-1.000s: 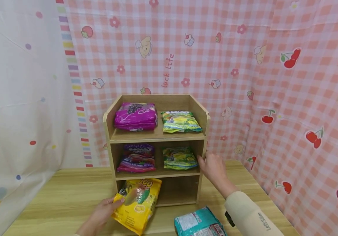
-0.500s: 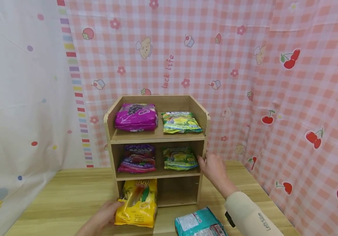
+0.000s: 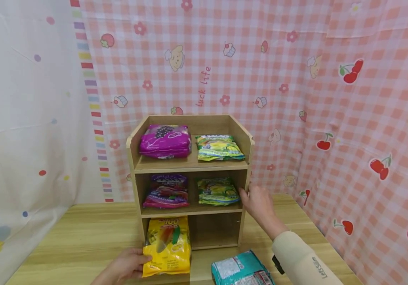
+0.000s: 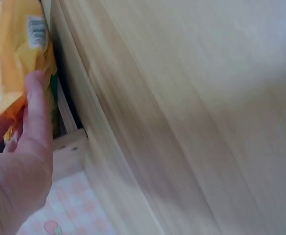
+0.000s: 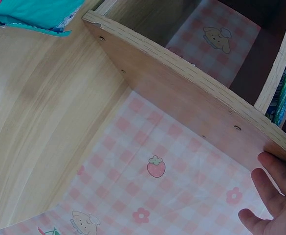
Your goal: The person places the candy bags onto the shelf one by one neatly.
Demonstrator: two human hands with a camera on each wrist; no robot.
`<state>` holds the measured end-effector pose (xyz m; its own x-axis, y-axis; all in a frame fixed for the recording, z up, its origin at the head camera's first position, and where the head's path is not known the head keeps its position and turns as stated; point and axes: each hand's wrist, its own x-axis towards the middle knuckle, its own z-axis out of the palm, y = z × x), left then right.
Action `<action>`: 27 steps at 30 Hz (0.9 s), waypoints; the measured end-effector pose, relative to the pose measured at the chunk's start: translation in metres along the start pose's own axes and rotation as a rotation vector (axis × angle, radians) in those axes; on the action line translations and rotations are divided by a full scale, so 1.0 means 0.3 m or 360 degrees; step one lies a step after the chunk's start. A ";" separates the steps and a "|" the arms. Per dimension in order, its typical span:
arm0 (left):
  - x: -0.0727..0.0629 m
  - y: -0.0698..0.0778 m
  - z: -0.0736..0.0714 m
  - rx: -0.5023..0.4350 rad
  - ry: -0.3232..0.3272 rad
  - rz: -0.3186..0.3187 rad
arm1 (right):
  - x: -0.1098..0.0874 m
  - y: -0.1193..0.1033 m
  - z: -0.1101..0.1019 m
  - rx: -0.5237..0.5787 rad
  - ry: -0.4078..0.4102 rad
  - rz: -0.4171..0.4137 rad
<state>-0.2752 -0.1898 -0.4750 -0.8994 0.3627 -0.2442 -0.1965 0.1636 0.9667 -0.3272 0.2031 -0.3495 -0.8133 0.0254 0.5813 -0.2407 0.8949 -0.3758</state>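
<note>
My left hand (image 3: 129, 264) pinches the lower left corner of a yellow candy bag (image 3: 168, 249) with mango pictures. The bag's upper end is in the bottom left of a three-tier wooden shelf (image 3: 191, 169), and its lower end sticks out in front. From the side, the left wrist view shows thumb and fingers on the crumpled end of the bag. With the thumb at the front edge and fingers along the outer face, my right hand (image 3: 259, 204) grips the shelf's right side panel (image 5: 182, 105). Its fingertips (image 5: 270, 159) show against that panel in the right wrist view.
A purple bag (image 3: 164, 142) and a green-yellow bag (image 3: 219, 148) lie on the top tier. The middle tier holds a dark purple-red bag (image 3: 166, 194) and a green bag (image 3: 218, 192). On the table (image 3: 82, 233), a teal bag (image 3: 237, 269) lies near the front.
The yellow bag has gone from tilted in front of the shelf to nearly straight, its upper end in the bottom left space. My left hand moved with it; the right hand stayed put.
</note>
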 end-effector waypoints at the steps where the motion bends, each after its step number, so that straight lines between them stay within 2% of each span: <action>1: 0.003 0.001 0.005 0.0002 0.0031 -0.0002 | 0.000 0.000 0.000 -0.0002 0.0002 -0.0003; 4: 0.017 0.005 0.027 -0.0032 0.0163 -0.0007 | 0.000 0.001 -0.001 -0.0004 0.0003 -0.0014; 9: 0.051 0.021 0.072 -0.0098 0.0515 0.0003 | -0.001 0.001 -0.003 -0.0001 0.0000 -0.0022; 11: 0.061 0.026 0.081 -0.0099 0.0618 0.0022 | -0.002 0.002 -0.003 -0.0005 0.0003 -0.0021; 14: 0.070 0.027 0.083 -0.0080 0.0663 0.0039 | -0.001 0.001 -0.005 -0.0009 0.0009 -0.0019; 18: 0.066 0.018 0.079 0.0018 0.0629 0.0043 | 0.000 0.000 -0.005 -0.0005 0.0017 -0.0024; 20: 0.061 0.010 0.080 0.0098 0.0639 0.0061 | -0.001 0.000 -0.005 -0.0005 0.0020 -0.0028; 22: 0.055 0.004 0.079 0.0241 0.0696 0.0082 | -0.002 0.001 -0.004 -0.0009 0.0019 -0.0033; 27: 0.031 0.015 0.085 0.0843 0.0987 0.0203 | -0.003 0.002 -0.003 -0.0006 0.0017 -0.0033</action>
<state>-0.2745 -0.1623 -0.4750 -0.9851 -0.1393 0.1011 -0.0077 0.6226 0.7825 -0.3262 0.2039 -0.3495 -0.8026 0.0115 0.5964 -0.2553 0.8970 -0.3610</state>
